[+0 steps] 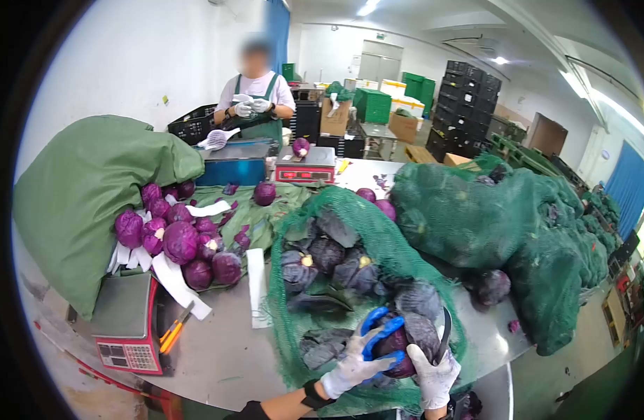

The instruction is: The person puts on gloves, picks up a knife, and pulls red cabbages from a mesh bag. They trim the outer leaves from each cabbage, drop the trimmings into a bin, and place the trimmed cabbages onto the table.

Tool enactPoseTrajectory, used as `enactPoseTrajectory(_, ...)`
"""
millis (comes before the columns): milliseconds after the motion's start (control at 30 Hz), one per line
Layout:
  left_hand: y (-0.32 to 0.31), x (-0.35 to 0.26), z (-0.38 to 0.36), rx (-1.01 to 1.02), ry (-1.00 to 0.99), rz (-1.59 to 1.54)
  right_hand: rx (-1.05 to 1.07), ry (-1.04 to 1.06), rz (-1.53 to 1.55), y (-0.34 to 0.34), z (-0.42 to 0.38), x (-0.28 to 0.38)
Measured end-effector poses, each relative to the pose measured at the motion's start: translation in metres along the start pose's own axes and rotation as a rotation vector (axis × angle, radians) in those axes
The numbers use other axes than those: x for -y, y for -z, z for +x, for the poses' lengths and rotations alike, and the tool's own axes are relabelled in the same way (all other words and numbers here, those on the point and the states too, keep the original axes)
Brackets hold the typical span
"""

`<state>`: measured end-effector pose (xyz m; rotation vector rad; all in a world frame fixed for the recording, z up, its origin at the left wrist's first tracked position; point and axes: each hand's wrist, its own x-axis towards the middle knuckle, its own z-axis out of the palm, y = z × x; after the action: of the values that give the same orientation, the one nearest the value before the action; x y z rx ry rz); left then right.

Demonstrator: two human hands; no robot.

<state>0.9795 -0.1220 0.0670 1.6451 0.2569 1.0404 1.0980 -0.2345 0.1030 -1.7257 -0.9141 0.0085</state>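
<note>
At the table's front, my left hand (360, 360), in a white glove with blue fingers, has its spread fingers wrapped over a red cabbage (392, 350). My right hand (435, 376), in a white glove, is closed around a dark knife (445, 334) that points upward. Its thumb presses the cabbage's dark outer leaf (421, 334), which stands away from the purple head. The knife's handle is hidden in the glove. Under and behind both hands, an opened green mesh bag (399, 262) holds several dark-leaved red cabbages (355, 271) and loose leaves (325, 346).
Peeled red cabbages (180, 242) lie on green cloth at left, beside white strips (175, 283). A red scale (128, 350) and an orange cutter (173, 334) are nearer. Full mesh bags (469, 210) stand at right. Across the table, a person (259, 105) stands near another scale (304, 168).
</note>
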Motion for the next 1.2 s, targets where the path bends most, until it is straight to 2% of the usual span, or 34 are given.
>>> enactPoseTrajectory(33, -0.017, 0.007, 0.000, 0.060, -0.003, 0.006, -0.004, -0.070, -0.035, 0.015, -0.004, -0.013)
enactPoseTrajectory(67, -0.039, 0.012, -0.002, 0.073, 0.037, -0.237, -0.055, -0.037, -0.204, 0.026, -0.008, -0.028)
enactPoseTrajectory(100, -0.060, 0.064, -0.014, 0.077, -0.039, -0.260, -0.054, -0.127, -0.233, 0.036, -0.009, -0.028)
enactPoseTrajectory(167, -0.082, 0.078, -0.020, 0.187, 0.108, -0.073, -0.062, -0.216, -0.246, 0.044, -0.018, -0.071)
enactPoseTrajectory(200, -0.094, 0.111, -0.035, 0.217, 0.192, -0.086, -0.075, -0.201, -0.286, 0.041, -0.026, -0.113)
enactPoseTrajectory(233, -0.100, 0.101, -0.034, 0.224, 0.074, 0.216, -0.087, -0.186, -0.323, 0.045, -0.039, -0.144)
enactPoseTrajectory(267, -0.100, 0.079, -0.028, 0.266, 0.063, 0.377, -0.086, -0.225, -0.322, 0.054, -0.043, -0.133)
enactPoseTrajectory(300, -0.106, 0.075, -0.025, 0.237, 0.069, 0.423, -0.085, -0.271, -0.311, 0.057, -0.041, -0.121)
enactPoseTrajectory(333, -0.105, 0.062, -0.020, 0.296, 0.014, 0.498, -0.092, -0.272, -0.340, 0.058, -0.048, -0.130)
enactPoseTrajectory(400, -0.111, 0.055, 0.000, 0.361, -0.087, 0.565, -0.077, -0.184, -0.388, 0.062, -0.049, -0.144)
enactPoseTrajectory(433, -0.117, 0.058, -0.001, 0.375, -0.103, 0.555, -0.123, -0.332, -0.326, 0.065, -0.048, -0.140)
enactPoseTrajectory(467, -0.124, 0.058, -0.003, 0.377, -0.183, 0.692, -0.198, -0.362, -0.204, 0.066, -0.047, -0.139)
enactPoseTrajectory(500, -0.128, 0.053, -0.001, 0.404, -0.191, 0.692, -0.275, -0.383, -0.081, 0.065, -0.044, -0.138)
enactPoseTrajectory(567, -0.140, 0.042, -0.001, 0.420, -0.243, 0.879, -0.421, -0.356, -0.108, 0.070, -0.039, -0.147)
enactPoseTrajectory(633, -0.134, 0.046, -0.005, 0.425, -0.194, 0.896, -0.391, -0.724, 0.185, 0.096, -0.026, -0.144)
enactPoseTrajectory(700, -0.120, 0.052, -0.012, 0.378, -0.169, 0.786, -0.574, -0.686, 0.419, 0.099, -0.030, -0.195)
enactPoseTrajectory(733, -0.112, 0.055, -0.016, 0.381, -0.186, 0.733, -0.550, -0.722, 0.462, 0.095, -0.037, -0.232)
enactPoseTrajectory(833, -0.092, 0.054, -0.036, 0.347, -0.201, 0.702, -0.560, -0.937, 0.471, 0.101, -0.049, -0.246)
enactPoseTrajectory(867, -0.085, 0.052, -0.039, 0.351, -0.151, 0.706, -0.609, -1.002, 0.485, 0.112, -0.055, -0.253)
enactPoseTrajectory(900, -0.079, 0.042, -0.038, 0.361, -0.069, 0.675, -0.643, -0.900, 0.392, 0.121, -0.060, -0.282)
enactPoseTrajectory(933, -0.073, 0.033, -0.033, 0.401, -0.031, 0.671, -0.688, -1.038, 0.445, 0.138, -0.058, -0.279)
enactPoseTrajectory(967, -0.070, 0.026, -0.025, 0.443, 0.006, 0.664, -0.573, -1.113, 0.377, 0.166, -0.054, -0.254)
enactPoseTrajectory(1000, -0.069, 0.019, -0.018, 0.493, 0.027, 0.696, -0.601, -1.039, 0.161, 0.179, -0.057, -0.279)
enactPoseTrajectory(1033, -0.073, 0.020, -0.012, 0.509, 0.019, 0.706, -0.616, -0.887, -0.398, 0.189, -0.058, -0.298)
enactPoseTrajectory(1100, -0.102, 0.010, -0.005, 0.526, -0.018, 0.930, -0.701, -0.352, -0.293, 0.193, -0.059, -0.289)
enactPoseTrajectory(1133, -0.113, 0.022, -0.006, 0.590, 0.108, 0.910, -0.592, -0.340, -0.023, 0.187, -0.059, -0.244)
enactPoseTrajectory(1167, -0.121, 0.036, -0.010, 0.570, 0.147, 0.844, -0.480, -0.321, 0.242, 0.171, -0.054, -0.192)
enactPoseTrajectory(1200, -0.123, 0.033, -0.012, 0.577, 0.131, 0.844, -0.290, -0.373, 0.096, 0.153, -0.060, -0.173)
